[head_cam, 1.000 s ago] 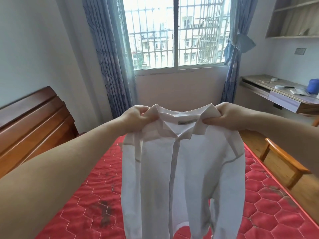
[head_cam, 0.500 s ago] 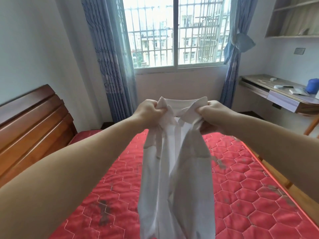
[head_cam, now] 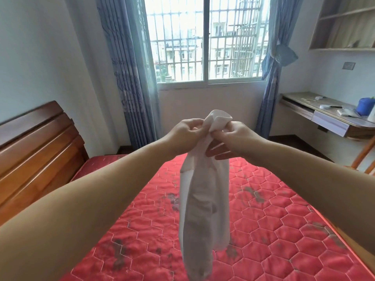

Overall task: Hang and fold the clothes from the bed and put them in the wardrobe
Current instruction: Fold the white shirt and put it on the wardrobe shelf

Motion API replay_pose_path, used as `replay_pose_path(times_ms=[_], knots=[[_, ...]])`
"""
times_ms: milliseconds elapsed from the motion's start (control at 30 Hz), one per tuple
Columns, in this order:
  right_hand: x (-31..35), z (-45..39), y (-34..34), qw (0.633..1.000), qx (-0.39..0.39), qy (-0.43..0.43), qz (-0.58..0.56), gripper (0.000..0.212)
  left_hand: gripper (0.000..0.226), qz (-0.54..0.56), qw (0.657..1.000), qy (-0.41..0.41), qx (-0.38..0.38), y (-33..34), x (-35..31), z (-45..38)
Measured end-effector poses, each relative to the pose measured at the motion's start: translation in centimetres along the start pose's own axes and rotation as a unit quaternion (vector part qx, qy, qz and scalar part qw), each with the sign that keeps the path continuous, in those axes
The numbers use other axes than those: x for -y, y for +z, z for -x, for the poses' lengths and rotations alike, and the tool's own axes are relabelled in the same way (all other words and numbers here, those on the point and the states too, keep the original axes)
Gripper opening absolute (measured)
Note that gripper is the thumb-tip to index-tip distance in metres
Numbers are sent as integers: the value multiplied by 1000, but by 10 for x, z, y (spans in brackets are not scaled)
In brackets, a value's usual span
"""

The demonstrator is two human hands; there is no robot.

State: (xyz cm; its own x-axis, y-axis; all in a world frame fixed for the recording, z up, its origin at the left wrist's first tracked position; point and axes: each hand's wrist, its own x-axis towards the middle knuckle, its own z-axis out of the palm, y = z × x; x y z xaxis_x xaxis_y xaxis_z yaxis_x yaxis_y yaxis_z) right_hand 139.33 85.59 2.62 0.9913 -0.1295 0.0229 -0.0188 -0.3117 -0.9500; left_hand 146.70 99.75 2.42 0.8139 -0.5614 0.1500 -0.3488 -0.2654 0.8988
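text: none legible | labels: none | numbers: none (desk items (head_cam: 343,112) too small to read)

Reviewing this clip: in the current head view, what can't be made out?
- White shirt: its hem is cut off by the bottom edge, and its front is folded inward.
- Left hand and right hand: some fingers are hidden in the cloth.
- Wardrobe: not in view.
- Items on the desk: too small to identify.
- Shelf: cut off by the right edge.
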Motion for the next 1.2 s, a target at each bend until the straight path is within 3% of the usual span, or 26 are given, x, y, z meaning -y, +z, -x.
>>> replay_pose_path(times_ms=[133,233,333,400,500,567,633,667,767,833,900,1033,1133,1200], knots=[[-5,-7,-11,985,-104,-85,112,24,17,80,994,-19,66,-7,3,3],[-6,-11,-20,974,-129,-101,158,29,51,51,990,18,128,-10,7,5],[-6,-11,-25,978,-95,-99,158,24,59,8,994,34,104,-11,8,3],[-6,-9,-33,986,-66,-98,121,21,59,44,994,28,97,-16,11,1],[-11,-10,-50,996,-41,-25,75,66,63,120,984,9,134,-26,17,-1],[-15,-10,-53,998,59,12,4,80,59,142,975,13,172,-26,18,-2],[-15,-9,-49,986,153,-6,-67,56,54,146,970,22,194,-22,18,-2],[-13,-10,-45,982,161,-30,-90,40,53,152,970,26,189,-21,18,-1],[-3,-12,-39,993,45,-71,-85,22,56,187,971,12,150,-16,24,2],[3,-15,-40,994,-15,-92,-64,16,64,140,981,7,137,-10,34,7],[10,-16,-44,992,-39,-106,-55,20,60,21,990,7,138,-4,47,11],[18,-14,-61,990,-26,-107,-86,43,38,-147,960,-68,229,2,72,12],[21,-6,-76,993,-6,-100,-57,33,41,-195,944,-96,247,6,90,8],[22,1,-86,995,17,-96,-10,31,30,-198,945,-91,243,4,95,5]])
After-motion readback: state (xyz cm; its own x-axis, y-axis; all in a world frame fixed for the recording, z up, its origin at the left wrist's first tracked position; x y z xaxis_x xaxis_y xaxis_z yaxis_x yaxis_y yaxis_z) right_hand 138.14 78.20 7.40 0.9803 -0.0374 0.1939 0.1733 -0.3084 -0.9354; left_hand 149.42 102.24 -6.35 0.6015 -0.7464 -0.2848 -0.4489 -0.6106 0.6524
